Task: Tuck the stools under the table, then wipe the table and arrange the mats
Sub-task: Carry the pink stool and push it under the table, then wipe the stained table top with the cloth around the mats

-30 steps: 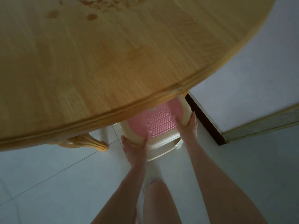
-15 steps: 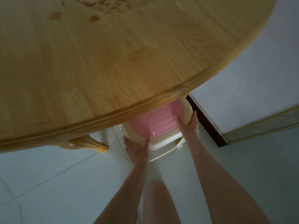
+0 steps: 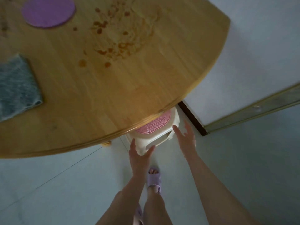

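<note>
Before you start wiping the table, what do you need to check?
1. Stool under table: near corner sticks out, not ok.
2. Left hand off stool: on its corner, not ok.
3. Right hand free: open, ok.
4. Cloth on table: ok.
5. Mat apart from stains: ok.
6. Other stools tucked: cannot tell.

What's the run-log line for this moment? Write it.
plastic stool: seat partly under table | left hand: open at its near corner | right hand: open beside it | table: stained, unwiped | cloth: on table
</note>
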